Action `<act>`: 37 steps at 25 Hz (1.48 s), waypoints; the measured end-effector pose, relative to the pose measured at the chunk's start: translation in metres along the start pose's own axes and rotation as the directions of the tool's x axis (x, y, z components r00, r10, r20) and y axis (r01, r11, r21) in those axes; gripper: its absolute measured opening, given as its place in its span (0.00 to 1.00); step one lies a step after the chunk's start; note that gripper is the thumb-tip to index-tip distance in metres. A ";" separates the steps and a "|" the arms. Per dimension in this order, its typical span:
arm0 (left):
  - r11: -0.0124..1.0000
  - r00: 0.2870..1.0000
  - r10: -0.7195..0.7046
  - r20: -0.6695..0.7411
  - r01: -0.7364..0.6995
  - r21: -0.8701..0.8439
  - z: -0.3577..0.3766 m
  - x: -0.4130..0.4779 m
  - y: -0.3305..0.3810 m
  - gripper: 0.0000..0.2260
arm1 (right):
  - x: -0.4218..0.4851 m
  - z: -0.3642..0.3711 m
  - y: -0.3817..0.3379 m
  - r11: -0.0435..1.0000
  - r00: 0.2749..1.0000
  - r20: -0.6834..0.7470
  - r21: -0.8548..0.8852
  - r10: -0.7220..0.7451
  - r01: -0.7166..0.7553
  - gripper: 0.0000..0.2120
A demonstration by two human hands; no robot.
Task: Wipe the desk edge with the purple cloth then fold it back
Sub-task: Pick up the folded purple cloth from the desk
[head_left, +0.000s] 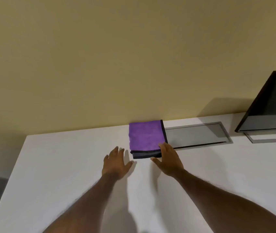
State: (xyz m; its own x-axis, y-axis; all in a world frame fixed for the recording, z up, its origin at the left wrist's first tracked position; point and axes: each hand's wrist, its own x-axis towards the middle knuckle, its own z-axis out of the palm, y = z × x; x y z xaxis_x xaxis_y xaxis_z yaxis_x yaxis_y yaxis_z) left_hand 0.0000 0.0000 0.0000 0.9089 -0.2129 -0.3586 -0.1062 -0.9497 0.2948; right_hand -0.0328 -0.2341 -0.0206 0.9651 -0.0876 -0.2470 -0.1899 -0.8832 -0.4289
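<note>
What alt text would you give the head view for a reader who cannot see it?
Two bare hands reach across a white desk toward a folded purple cloth by the wall; the right hand touches its near right corner, the left hand is open beside it. A grey panel and dark monitor sit to the right.

Folded purple cloth [145,136] on white desk [66,165], right hand [169,161] at its corner, left hand [116,163] open beside.

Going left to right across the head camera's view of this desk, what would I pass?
Left hand → purple cloth → right hand, touching the cloth's near right corner → grey flap set in the desk → dark monitor.
</note>
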 end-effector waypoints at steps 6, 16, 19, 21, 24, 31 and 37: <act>0.941 0.988 -0.144 0.055 0.154 -0.301 0.005 0.064 0.036 0.31 | 0.060 -0.001 0.011 0.987 0.989 -0.026 0.069 0.148 -0.146 0.36; 0.568 0.880 -0.427 0.206 0.439 -0.696 0.033 0.111 0.050 0.26 | 0.090 0.017 0.024 0.960 0.973 -0.018 0.171 0.230 -0.224 0.36; 0.621 0.911 -0.376 0.167 0.381 -0.685 0.032 0.115 0.057 0.16 | 0.091 0.020 0.027 0.958 0.975 0.004 0.182 0.223 -0.220 0.36; 0.671 0.943 -0.321 0.090 0.294 -0.681 0.027 0.111 0.062 0.12 | 0.090 0.018 0.029 0.962 0.977 -0.008 0.177 0.213 -0.208 0.36; 0.755 0.979 -0.200 -0.050 0.121 -0.645 0.015 0.099 0.065 0.08 | 0.087 0.012 0.030 0.973 0.976 -0.091 0.136 0.198 -0.185 0.36; 0.853 0.951 0.121 -0.284 -0.246 -0.461 -0.028 0.064 0.054 0.14 | 0.078 -0.013 -0.018 0.884 0.961 -0.272 0.461 0.052 0.082 0.37; 0.890 0.912 0.267 -0.313 -0.358 -0.283 -0.066 0.001 0.021 0.15 | 0.054 -0.039 -0.043 0.731 0.993 -0.068 0.672 -0.097 0.117 0.50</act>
State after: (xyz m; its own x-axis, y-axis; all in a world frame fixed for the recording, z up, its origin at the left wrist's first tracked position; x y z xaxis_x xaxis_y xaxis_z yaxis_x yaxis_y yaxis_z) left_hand 0.0247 -0.0050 0.0640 0.9264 -0.3754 0.0290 -0.3053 -0.7038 0.6415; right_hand 0.0340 -0.2187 0.0180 0.9889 -0.0328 -0.1451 -0.1474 -0.3465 -0.9264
